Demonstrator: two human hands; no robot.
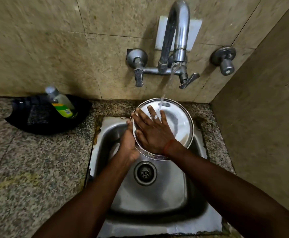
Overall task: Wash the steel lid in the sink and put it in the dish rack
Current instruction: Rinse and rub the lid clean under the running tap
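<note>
Two hands work the steel lid (pixel 178 122), held tilted over the sink (pixel 157 191) under the tap's running stream (pixel 166 88); we judge it best to keep it angled and rub right round. Our left hand (pixel 129 143) grips its rim while our right hand (pixel 153 129) lies open and flat, fingers spread on its face.

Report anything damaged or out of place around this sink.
The sink rim looks worn: peeling, discoloured sealant along its left and front edges against the counter. The soap bottle lies tilted in a black tray.

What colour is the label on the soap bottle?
Green and yellow label, head view.
</note>
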